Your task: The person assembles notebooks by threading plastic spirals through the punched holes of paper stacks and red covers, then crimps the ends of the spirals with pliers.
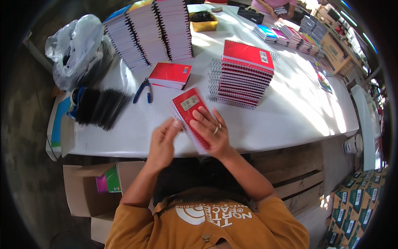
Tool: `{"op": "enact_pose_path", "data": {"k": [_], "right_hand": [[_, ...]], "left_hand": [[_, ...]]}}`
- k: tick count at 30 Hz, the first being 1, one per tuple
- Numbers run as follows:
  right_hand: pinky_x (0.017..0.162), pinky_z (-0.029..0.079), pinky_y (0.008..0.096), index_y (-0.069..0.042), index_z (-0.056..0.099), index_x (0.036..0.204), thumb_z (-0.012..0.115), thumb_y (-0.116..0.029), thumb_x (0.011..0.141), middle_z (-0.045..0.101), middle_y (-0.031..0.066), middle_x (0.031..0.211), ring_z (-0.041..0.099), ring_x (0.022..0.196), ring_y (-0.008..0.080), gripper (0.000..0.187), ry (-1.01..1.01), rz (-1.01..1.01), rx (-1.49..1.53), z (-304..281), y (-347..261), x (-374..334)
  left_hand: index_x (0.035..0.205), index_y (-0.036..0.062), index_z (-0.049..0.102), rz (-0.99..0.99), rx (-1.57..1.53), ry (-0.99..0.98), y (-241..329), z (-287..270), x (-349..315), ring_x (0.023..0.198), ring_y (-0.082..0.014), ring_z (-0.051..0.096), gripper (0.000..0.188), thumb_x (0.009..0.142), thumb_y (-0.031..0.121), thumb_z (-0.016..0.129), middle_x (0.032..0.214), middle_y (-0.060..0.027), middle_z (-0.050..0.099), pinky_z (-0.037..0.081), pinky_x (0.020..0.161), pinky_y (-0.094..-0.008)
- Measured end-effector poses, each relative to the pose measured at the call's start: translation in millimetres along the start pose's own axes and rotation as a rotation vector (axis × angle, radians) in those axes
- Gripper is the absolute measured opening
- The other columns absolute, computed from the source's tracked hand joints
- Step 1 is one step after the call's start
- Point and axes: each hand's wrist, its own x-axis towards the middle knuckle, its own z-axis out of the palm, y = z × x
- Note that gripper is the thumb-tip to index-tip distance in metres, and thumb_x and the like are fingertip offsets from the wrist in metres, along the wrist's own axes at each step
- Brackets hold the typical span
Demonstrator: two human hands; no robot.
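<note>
A red-covered notebook (190,101) with a pale label is tilted between my hands over the table's near edge. My right hand (210,132), with a ring on one finger, lies across its cover and grips it. At the notebook's left edge, where a row of holes shows, my left hand (163,139) is closed in a pinch; what its fingertips hold is too small to make out. Just beyond lies a small stack of red notebooks without visible coils (171,74). Blue-handled pliers (143,91) rest left of it. To the right stands a tall pile of red spiral notebooks (246,74).
Black plastic coils (103,108) lie on the white table (290,112) at left, near a clear plastic bag (74,50). Tall coil-bound stacks (149,35) stand behind. A yellow box (204,23), a tape dispenser (251,15) and another person (275,7) are at the back.
</note>
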Motion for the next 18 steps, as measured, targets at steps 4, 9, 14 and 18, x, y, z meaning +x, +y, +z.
{"op": "enact_pose_path", "data": {"k": [4,9,14,18], "right_hand": [[0.084,0.046,0.0297,-0.004,0.057,0.117,0.062,-0.007,0.084,0.063,0.0071,0.110,0.058,0.097,0.0121,0.034,-0.283,0.806,0.830,-11.3,23.2,4.7],[0.080,0.045,0.0234,-0.002,0.060,0.109,0.064,-0.004,0.082,0.065,0.0054,0.097,0.054,0.087,0.0075,0.027,-0.063,0.780,1.047,8.6,35.9,-4.5],[0.080,0.046,0.0239,0.000,0.063,0.103,0.065,-0.003,0.081,0.066,0.0057,0.096,0.056,0.086,0.0092,0.022,-0.284,0.852,0.844,11.8,35.9,-11.2],[0.078,0.047,0.0240,0.000,0.064,0.103,0.065,-0.002,0.080,0.066,0.0059,0.097,0.057,0.086,0.0098,0.023,-0.309,0.925,0.745,2.9,33.5,-4.3]], "left_hand": [[0.118,0.0009,0.050,0.050,0.170,0.012,-25.2,-20.8,25.0,0.101,-0.0156,0.050,0.038,0.080,-0.001,0.046,0.110,-0.0061,0.054,0.034,0.093,-0.0279],[0.111,0.0009,0.047,-0.114,-0.086,-0.129,-81.3,-19.9,33.9,0.098,-0.0141,0.049,0.033,0.080,-0.008,0.045,0.106,-0.0076,0.050,0.039,0.088,-0.0247],[0.108,0.0024,0.047,0.051,0.113,-0.116,-75.8,-7.2,26.1,0.091,-0.0142,0.051,0.031,0.080,-0.010,0.047,0.096,-0.0101,0.052,0.041,0.084,-0.0241],[0.114,0.0062,0.054,0.333,1.083,0.194,-95.4,-104.2,68.9,0.096,-0.0326,0.055,0.039,0.076,0.009,0.061,0.103,-0.0144,0.059,0.042,0.081,-0.0420]]}}
